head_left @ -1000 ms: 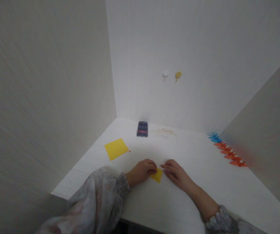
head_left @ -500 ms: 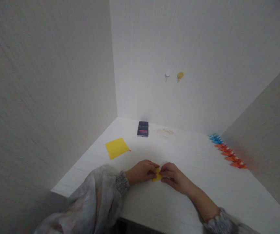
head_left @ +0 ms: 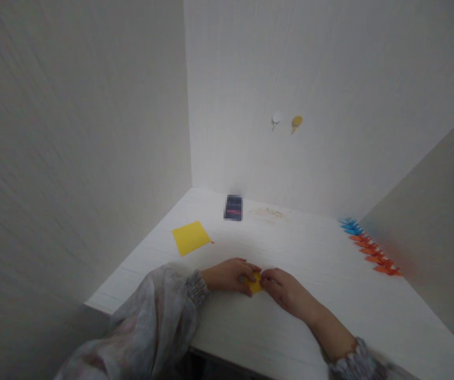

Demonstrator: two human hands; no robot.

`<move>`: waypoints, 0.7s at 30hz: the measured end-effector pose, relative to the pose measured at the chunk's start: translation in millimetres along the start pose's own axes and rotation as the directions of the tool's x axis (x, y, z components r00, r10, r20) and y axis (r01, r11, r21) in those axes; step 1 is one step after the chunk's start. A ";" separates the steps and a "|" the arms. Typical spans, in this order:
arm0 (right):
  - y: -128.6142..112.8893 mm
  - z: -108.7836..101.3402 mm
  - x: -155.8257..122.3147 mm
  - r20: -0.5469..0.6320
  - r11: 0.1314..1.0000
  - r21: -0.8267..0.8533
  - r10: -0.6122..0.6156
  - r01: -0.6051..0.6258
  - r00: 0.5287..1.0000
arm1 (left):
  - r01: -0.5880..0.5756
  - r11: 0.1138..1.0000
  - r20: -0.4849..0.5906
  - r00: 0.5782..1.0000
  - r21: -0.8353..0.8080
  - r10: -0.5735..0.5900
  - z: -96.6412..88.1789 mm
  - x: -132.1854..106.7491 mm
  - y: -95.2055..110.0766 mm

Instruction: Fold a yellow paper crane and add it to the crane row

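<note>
Imo main risk rn: the small folded yellow paper (head_left: pixel 255 285) could skew if the left hand (head_left: pixel 230 276) presses unevenly, or pucker if the right hand (head_left: pixel 288 291) tugs. It's on the bench (head_left: pixel 282 338), w/ a hand either side. Left comes in w/ thumb and fingers parted over it; right's angled in, fingertips bunched, seemingly pinching its right edge (fingers hide the contact, tbh). Flat yellow sheet (head_left: pixel 191 238) lies beyond it, to its left.
</note>
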State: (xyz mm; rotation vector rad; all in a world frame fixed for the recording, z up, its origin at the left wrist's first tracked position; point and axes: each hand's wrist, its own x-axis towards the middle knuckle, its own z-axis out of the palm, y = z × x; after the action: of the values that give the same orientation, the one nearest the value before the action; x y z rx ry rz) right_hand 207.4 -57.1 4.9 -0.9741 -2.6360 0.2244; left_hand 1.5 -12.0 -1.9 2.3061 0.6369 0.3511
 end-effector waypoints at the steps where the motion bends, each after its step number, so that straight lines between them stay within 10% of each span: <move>1: -1.7 0.9 1.0 0.008 1.000 -0.010 -0.004 0.004 1.000 | -0.001 1.000 0.002 1.000 -0.005 0.001 -0.7 0.3 0.8; 21: 8.7 -5.6 -2.2 0.027 0.957 0.287 -0.040 0.031 0.999 | -0.096 0.992 -0.056 0.993 0.077 0.100 -5.0 -3.0 8.9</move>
State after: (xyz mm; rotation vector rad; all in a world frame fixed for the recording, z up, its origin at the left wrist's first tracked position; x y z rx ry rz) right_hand 216.2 -51.8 7.4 -0.8306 -2.5518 0.5996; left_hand 0.0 -16.3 7.7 2.4113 0.5764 0.4513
